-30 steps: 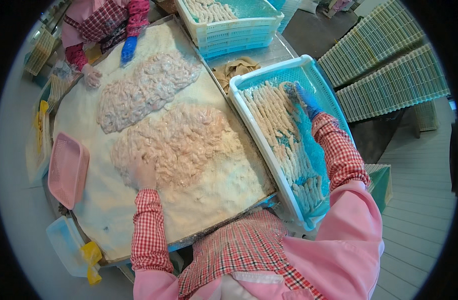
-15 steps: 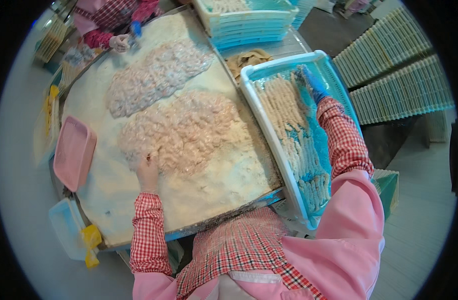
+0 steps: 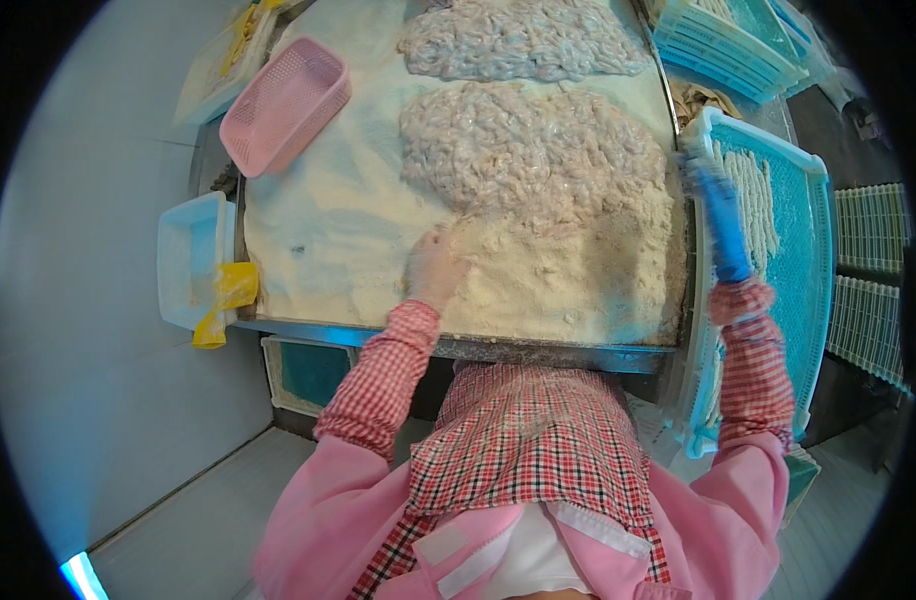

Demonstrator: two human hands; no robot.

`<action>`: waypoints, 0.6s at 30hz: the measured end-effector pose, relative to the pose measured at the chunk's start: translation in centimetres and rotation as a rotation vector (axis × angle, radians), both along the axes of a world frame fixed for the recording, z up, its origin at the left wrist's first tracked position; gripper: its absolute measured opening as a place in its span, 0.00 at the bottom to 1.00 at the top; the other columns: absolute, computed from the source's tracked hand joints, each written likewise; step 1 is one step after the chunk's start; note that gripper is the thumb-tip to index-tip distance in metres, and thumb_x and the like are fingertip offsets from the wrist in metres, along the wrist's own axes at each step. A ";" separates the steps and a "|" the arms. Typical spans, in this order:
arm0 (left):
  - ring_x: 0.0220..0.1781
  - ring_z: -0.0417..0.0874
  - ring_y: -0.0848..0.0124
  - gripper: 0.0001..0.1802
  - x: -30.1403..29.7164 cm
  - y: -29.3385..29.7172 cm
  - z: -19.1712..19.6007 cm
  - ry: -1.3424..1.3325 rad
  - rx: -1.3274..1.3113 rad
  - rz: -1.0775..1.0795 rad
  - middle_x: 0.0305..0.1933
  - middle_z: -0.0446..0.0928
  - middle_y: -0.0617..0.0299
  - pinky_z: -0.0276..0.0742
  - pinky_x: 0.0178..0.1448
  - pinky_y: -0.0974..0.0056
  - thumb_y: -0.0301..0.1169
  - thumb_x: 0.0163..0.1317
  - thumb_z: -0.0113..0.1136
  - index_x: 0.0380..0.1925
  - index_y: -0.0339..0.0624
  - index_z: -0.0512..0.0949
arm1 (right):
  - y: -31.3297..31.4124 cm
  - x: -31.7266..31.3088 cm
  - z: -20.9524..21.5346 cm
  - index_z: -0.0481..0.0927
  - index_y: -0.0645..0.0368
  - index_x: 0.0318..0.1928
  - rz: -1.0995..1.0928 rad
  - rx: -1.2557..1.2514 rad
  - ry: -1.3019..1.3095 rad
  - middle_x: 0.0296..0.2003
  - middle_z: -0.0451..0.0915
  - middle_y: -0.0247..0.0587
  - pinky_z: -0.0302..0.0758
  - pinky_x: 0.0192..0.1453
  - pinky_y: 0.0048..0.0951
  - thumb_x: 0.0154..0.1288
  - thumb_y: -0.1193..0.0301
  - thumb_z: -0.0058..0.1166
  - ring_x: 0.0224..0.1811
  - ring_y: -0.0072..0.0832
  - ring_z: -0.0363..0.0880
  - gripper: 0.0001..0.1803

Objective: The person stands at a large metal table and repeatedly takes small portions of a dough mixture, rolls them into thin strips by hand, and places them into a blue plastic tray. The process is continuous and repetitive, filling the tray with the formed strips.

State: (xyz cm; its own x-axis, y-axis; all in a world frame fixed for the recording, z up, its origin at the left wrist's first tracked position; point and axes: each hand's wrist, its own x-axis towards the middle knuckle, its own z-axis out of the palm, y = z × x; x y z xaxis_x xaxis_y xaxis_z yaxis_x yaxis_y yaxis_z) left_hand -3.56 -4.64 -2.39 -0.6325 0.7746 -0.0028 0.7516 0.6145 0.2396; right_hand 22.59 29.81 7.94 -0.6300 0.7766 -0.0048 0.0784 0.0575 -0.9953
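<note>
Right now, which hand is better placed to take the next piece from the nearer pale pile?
Left hand: it rests at the nearer pale pile's edge; the blue-gloved right hand is over the turquoise slatted tray.

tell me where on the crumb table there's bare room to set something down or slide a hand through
Free: the crumb bed between the pink basket and the near shrimp pile, and the strip along the table's front edge right of the left hand. Crowded: the two piles fill the middle and far end; the right hand occupies the teal tray's rim.
</note>
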 end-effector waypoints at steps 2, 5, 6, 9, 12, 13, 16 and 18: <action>0.49 0.75 0.49 0.22 -0.4 -1.7 -1.9 -0.187 0.047 0.016 0.43 0.74 0.44 0.72 0.52 0.54 0.40 0.57 0.58 0.47 0.38 0.78 | -6.4 -3.9 0.5 0.73 0.55 0.61 0.108 -0.074 0.019 0.50 0.79 0.37 0.71 0.56 0.29 0.71 0.60 0.50 0.52 0.25 0.75 0.22; 0.50 0.74 0.49 0.22 -1.6 -1.7 2.0 -0.334 -0.222 -0.047 0.46 0.73 0.43 0.72 0.53 0.53 0.37 0.56 0.58 0.49 0.38 0.76 | -13.4 -6.1 -4.3 0.70 0.59 0.62 0.184 -0.127 0.025 0.58 0.74 0.43 0.68 0.63 0.32 0.71 0.64 0.48 0.59 0.31 0.72 0.22; 0.50 0.74 0.49 0.23 -2.0 -1.8 3.9 -0.354 -0.371 -0.072 0.47 0.73 0.43 0.72 0.53 0.53 0.36 0.56 0.58 0.50 0.38 0.75 | -15.8 -6.8 -6.4 0.69 0.60 0.63 0.228 -0.100 -0.029 0.59 0.73 0.45 0.67 0.64 0.33 0.71 0.64 0.48 0.61 0.34 0.71 0.23; 0.50 0.75 0.49 0.23 -3.0 -1.9 4.5 -0.295 -0.280 0.052 0.46 0.73 0.44 0.72 0.54 0.52 0.34 0.57 0.57 0.53 0.37 0.73 | -21.5 -10.9 -11.4 0.65 0.61 0.65 0.310 0.426 -0.328 0.62 0.68 0.53 0.65 0.66 0.38 0.68 0.65 0.48 0.64 0.45 0.66 0.27; 0.48 0.77 0.52 0.21 -0.4 -2.4 1.3 -0.127 -0.055 -0.049 0.46 0.77 0.47 0.75 0.53 0.55 0.32 0.58 0.55 0.52 0.38 0.75 | -24.0 -14.7 -11.2 0.64 0.57 0.66 0.384 0.266 -0.354 0.62 0.66 0.56 0.64 0.67 0.41 0.65 0.65 0.49 0.63 0.50 0.65 0.29; 0.49 0.78 0.54 0.22 -1.7 -3.8 -0.9 -0.202 -0.032 -0.066 0.48 0.76 0.47 0.76 0.52 0.57 0.31 0.57 0.55 0.53 0.38 0.74 | -24.1 -14.9 -10.4 0.64 0.56 0.66 0.420 0.313 -0.358 0.62 0.67 0.55 0.65 0.65 0.42 0.64 0.67 0.50 0.62 0.49 0.66 0.29; 0.56 0.77 0.59 0.25 -3.6 -4.8 1.9 -1.400 0.290 0.711 0.58 0.74 0.51 0.77 0.55 0.63 0.25 0.57 0.51 0.58 0.39 0.71 | -23.8 -13.2 -7.8 0.68 0.53 0.63 0.404 0.573 -0.373 0.54 0.74 0.49 0.71 0.57 0.44 0.58 0.73 0.51 0.54 0.48 0.71 0.29; 0.58 0.76 0.58 0.26 -2.5 -4.2 4.5 -1.196 0.384 0.583 0.58 0.74 0.49 0.75 0.58 0.61 0.26 0.57 0.51 0.59 0.38 0.70 | -25.2 -11.1 -8.2 0.69 0.53 0.62 0.483 0.607 -0.463 0.48 0.75 0.48 0.73 0.53 0.45 0.56 0.74 0.51 0.50 0.47 0.72 0.29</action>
